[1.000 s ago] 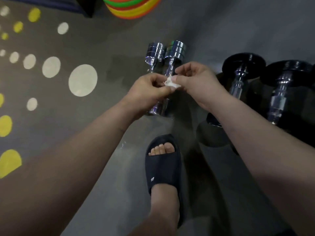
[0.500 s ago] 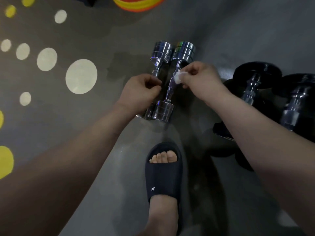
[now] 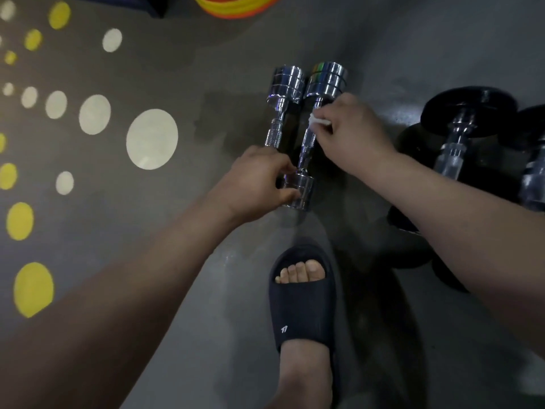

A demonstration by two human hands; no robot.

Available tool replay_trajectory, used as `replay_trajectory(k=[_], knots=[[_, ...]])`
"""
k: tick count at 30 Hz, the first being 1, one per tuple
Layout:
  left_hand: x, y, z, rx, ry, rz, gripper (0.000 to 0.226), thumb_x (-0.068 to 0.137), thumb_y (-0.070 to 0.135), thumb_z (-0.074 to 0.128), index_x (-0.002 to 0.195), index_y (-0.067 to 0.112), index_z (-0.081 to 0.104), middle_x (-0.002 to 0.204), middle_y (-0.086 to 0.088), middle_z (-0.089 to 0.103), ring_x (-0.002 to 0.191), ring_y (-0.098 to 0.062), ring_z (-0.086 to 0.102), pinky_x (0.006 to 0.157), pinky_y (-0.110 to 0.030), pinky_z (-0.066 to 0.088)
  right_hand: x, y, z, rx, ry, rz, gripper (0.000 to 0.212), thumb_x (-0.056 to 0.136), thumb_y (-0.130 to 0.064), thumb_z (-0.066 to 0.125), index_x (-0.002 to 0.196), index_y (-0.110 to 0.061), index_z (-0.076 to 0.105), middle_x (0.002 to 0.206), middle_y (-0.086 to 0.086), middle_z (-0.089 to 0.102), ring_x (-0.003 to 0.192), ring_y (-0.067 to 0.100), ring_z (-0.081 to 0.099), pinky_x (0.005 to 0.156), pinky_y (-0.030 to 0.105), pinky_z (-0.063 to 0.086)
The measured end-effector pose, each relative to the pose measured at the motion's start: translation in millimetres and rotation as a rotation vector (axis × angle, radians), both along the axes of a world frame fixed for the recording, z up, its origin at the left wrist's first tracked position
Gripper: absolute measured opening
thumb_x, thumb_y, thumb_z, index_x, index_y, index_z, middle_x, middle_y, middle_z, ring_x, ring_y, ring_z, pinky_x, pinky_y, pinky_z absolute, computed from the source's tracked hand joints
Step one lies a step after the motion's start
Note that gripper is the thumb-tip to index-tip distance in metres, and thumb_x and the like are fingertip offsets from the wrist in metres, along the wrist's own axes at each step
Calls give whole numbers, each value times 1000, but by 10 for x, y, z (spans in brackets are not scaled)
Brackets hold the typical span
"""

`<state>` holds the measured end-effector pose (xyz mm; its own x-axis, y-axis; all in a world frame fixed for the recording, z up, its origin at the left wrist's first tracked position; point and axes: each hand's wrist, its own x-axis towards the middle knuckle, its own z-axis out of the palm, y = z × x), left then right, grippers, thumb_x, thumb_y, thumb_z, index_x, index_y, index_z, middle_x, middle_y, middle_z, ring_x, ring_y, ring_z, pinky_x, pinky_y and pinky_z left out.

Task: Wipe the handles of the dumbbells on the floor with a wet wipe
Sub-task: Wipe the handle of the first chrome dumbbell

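Dumbbells: two black-plated ones lie on the grey floor at the right, and two smaller chrome dumbbells lie touching side by side at centre, their long axes running away from the person and leaning slightly right at the far end. The left hand grips the near head of the right chrome dumbbell. The right hand pinches a white wet wipe against the top of its handle.

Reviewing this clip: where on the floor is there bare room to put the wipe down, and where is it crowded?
Bare floor lies left of the chrome dumbbells, up to the painted dots. More lies left of the slipper, under the left forearm. It is crowded to the right: the black dumbbells sit close together beside the right hand, which holds the wipe.
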<state>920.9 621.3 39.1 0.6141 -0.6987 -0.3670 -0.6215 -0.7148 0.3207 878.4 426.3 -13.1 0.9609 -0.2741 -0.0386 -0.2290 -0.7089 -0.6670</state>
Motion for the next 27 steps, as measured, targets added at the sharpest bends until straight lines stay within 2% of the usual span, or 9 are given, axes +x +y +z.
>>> replay_trajectory(k=[7, 12, 17, 21, 25, 27], knots=[[25, -82, -2, 25, 19, 31, 38, 74, 45, 84, 102, 22, 72, 103, 1, 64, 107, -25, 55, 83, -27, 36, 64, 5, -2, 22, 15, -74, 18, 97, -20, 59, 105, -12, 73, 111, 11, 63, 97, 26, 60, 73, 22, 34], [17, -73, -1, 14, 32, 53, 42, 76, 43, 84, 109, 20, 72, 108, -1, 65, 110, -26, 54, 83, -26, 35, -7, 24, 20, 25, 15, 87, 20, 99, -24, 58, 104, -12, 74, 106, 9, 62, 91, 19, 57, 75, 24, 34], [-1, -72, -32, 0, 36, 80, 43, 75, 41, 84, 110, 18, 72, 110, -2, 64, 111, -26, 54, 83, -26, 36, 63, 70, -1, -8, -2, -31, 23, 99, -23, 57, 102, -9, 74, 107, 14, 62, 93, 28, 60, 75, 28, 40], [-18, -48, -36, -38, 24, 79, 44, 74, 37, 85, 110, 14, 73, 109, -6, 66, 107, -27, 57, 83, -26, 37, -83, 166, -46, -2, -22, 109, 20, 96, -19, 60, 95, -7, 75, 97, 14, 61, 88, 31, 61, 76, 32, 44], [-41, -48, -21, -54, 16, 83, 42, 74, 36, 86, 108, 14, 74, 106, -6, 65, 105, -25, 58, 79, -24, 35, 4, 63, 12, 6, -16, 84, 22, 100, -25, 59, 104, -11, 75, 104, 11, 60, 89, 21, 56, 74, 24, 32], [-49, -34, -27, -70, 17, 91, 40, 74, 36, 86, 107, 15, 74, 104, -5, 65, 104, -24, 58, 78, -23, 34, 20, 70, 5, 42, -25, 3, 23, 100, -27, 58, 105, -11, 75, 106, 11, 61, 91, 22, 57, 75, 22, 33]])
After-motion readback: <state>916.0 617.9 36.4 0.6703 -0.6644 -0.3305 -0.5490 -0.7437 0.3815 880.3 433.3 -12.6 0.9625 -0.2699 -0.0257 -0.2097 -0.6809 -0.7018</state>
